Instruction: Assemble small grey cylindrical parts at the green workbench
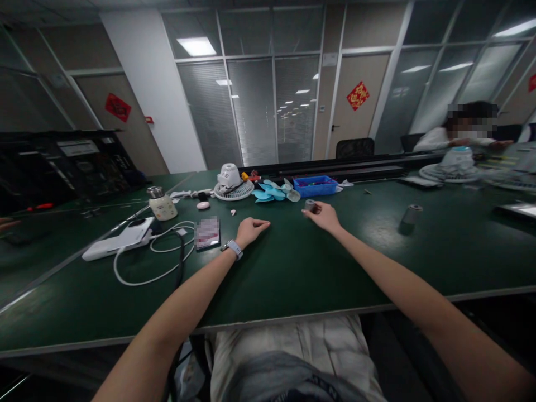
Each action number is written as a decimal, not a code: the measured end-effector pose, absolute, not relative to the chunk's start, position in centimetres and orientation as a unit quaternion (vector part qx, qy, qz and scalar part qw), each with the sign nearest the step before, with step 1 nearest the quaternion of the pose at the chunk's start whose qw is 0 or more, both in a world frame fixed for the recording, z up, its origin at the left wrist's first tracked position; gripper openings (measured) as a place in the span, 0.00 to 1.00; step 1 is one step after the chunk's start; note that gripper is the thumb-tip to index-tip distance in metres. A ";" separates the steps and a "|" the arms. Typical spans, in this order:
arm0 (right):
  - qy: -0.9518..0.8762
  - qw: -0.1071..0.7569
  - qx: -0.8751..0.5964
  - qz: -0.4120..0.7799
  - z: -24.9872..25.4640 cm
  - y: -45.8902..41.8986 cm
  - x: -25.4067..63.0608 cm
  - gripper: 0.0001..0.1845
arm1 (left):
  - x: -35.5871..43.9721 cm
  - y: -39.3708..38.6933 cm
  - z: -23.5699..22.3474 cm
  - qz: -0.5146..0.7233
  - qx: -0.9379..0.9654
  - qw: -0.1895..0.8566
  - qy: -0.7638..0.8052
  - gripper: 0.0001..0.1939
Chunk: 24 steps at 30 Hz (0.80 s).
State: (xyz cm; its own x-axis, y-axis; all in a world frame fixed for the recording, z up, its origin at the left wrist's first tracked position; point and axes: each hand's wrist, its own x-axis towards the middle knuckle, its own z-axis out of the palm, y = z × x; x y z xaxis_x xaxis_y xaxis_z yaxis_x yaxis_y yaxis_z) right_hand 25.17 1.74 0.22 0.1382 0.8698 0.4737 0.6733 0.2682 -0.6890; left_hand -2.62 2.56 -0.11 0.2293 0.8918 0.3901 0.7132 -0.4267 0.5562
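I find this to be an office room used for bench work. Office character is shown by glass partitions [253,106] with blinds, a closed door [360,121] bearing a red diamond, and a black mesh chair [355,148]. Workshop use is shown by the long green table [288,279] before me, carrying a white fan head [229,180], loose light-blue blades [270,192] and a blue parts tray [320,191].

open green tabletop [280,273] between left hand [252,229] and right hand [325,216]; blue blades [266,195] and blue tray [319,191] block the way beyond
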 end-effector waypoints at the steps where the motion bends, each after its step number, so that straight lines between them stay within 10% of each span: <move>1: -0.632 0.449 -0.628 0.073 0.2 2.0 26.8 0.24 | -2.7 2.6 -0.3 0.317 0.780 0.133 0.523 0.19; 8: -0.560 0.343 -0.754 0.026 -1.1 3.1 33.0 0.24 | -2.2 2.7 -0.8 0.264 0.804 0.113 0.520 0.19; 15: -0.565 0.417 -0.703 -0.112 0.9 0.5 28.2 0.38 | -2.7 2.2 -0.7 0.307 0.775 0.126 0.537 0.24; 24: -0.815 0.277 -0.509 -0.012 -0.4 -1.2 15.0 0.22 | -2.5 1.9 -0.1 0.391 0.685 0.151 0.596 0.25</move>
State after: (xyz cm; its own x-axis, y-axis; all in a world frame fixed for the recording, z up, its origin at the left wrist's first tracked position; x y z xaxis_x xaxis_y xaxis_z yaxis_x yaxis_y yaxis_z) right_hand 14.99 -1.24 -0.42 -0.3287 0.8231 0.4632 0.8364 0.4815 -0.2620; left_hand -2.46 1.86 -0.07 -0.0163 0.9350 0.3544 0.6986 -0.2429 0.6730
